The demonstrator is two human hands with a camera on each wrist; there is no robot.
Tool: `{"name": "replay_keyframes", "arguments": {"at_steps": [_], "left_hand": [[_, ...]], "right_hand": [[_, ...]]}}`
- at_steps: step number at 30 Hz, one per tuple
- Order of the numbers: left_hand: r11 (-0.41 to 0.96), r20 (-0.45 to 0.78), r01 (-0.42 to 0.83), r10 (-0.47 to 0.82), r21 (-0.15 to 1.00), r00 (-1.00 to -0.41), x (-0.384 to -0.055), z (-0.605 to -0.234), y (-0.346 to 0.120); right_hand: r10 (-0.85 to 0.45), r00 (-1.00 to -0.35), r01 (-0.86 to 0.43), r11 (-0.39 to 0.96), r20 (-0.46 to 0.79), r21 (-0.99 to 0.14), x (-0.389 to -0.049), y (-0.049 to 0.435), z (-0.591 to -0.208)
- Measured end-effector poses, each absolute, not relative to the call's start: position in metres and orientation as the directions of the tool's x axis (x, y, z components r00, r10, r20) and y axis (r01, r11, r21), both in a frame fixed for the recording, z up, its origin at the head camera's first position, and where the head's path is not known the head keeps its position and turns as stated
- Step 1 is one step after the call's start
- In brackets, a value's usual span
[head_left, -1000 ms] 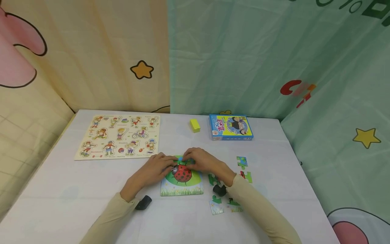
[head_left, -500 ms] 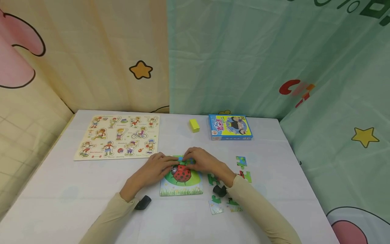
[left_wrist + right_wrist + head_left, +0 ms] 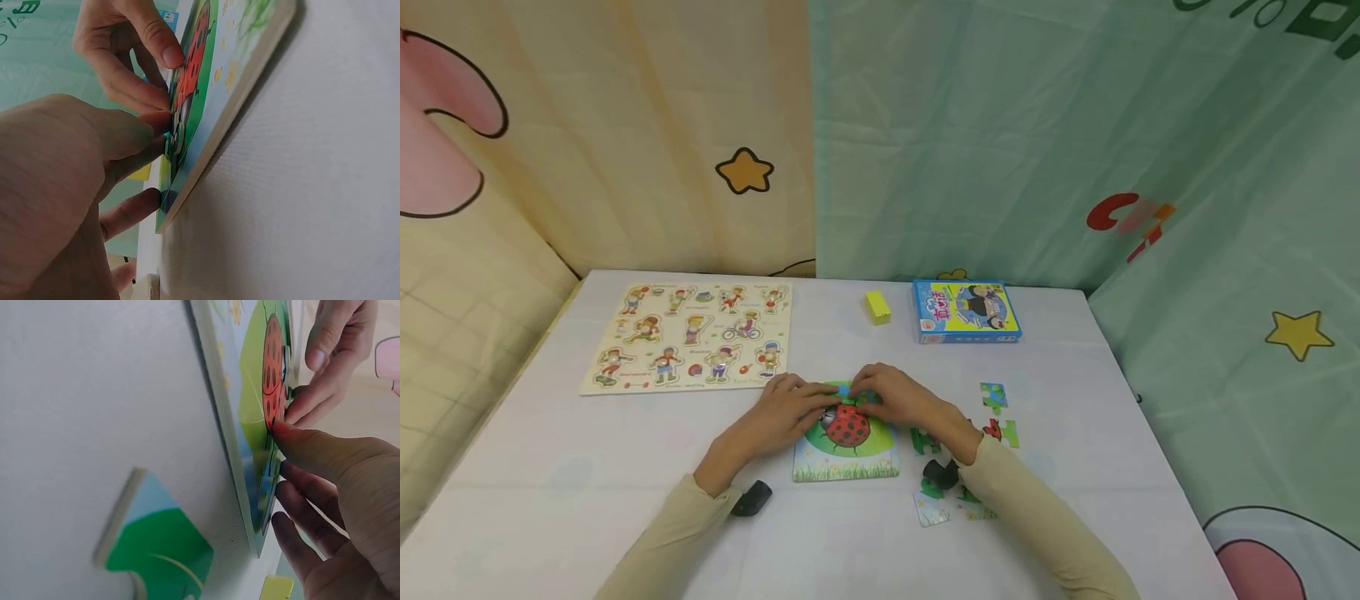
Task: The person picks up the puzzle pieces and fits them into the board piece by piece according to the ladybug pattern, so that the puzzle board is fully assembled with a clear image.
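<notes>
A ladybug jigsaw puzzle (image 3: 846,467) lies on the white table, with the red ladybug at its middle. Both hands meet over its upper part. My left hand (image 3: 778,418) pinches a puzzle piece (image 3: 179,139) standing slightly proud near the ladybug's head, between thumb and fingers. From the other side, my right hand (image 3: 898,398) has its thumb at the ladybug's edge and its fingers along the top edge, pinching a raised piece (image 3: 275,467). Much of the top row is hidden under the fingers in the head view.
Right of the puzzle lie several loose pieces, among them a blue-green one (image 3: 994,395) and a grassy one (image 3: 932,508). Farther back are a yellow block (image 3: 877,307), a blue box (image 3: 967,312) and a board of sports figures (image 3: 685,337).
Both hands keep their places over the puzzle's top with only tiny finger movement. The right forearm shifts slightly, covering a bit more of a loose piece.
</notes>
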State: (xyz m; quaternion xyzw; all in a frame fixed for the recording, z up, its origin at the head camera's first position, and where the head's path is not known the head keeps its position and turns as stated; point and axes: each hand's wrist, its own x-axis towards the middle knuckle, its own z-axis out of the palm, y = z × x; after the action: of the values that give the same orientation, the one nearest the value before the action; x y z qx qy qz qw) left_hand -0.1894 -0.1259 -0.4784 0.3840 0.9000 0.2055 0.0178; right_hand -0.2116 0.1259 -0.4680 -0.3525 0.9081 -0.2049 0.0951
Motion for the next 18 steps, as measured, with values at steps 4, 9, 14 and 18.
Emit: {"name": "replay_keyframes", "arguments": {"at_steps": [4,9,14,18], "left_hand": [[0.604,0.118,0.685,0.709,0.408,-0.695,-0.1883,-0.4788,-0.1242],[0.566,0.099,0.682,0.732,0.463,-0.674,-0.1871,-0.4765,-0.123],[0.57,0.1,0.672,0.723,0.473,-0.684,-0.1878,-0.4762,-0.1243],[0.567,0.106,0.676,0.724,0.471,-0.682,-0.1886,-0.4775,-0.124]], "right_hand": [[-0.68,-0.733,-0.604,0.661,-0.015,-0.446,-0.2089,0.127,-0.4686],[-0.68,-0.733,-0.608,0.659,-0.006,-0.443,-0.2086,0.1269,-0.4689],[-0.684,-0.73,-0.604,0.653,-0.013,-0.457,-0.2099,0.1288,-0.4686],[-0.687,-0.726,-0.597,0.628,0.005,-0.499,-0.2102,0.1342,-0.4686]]}}
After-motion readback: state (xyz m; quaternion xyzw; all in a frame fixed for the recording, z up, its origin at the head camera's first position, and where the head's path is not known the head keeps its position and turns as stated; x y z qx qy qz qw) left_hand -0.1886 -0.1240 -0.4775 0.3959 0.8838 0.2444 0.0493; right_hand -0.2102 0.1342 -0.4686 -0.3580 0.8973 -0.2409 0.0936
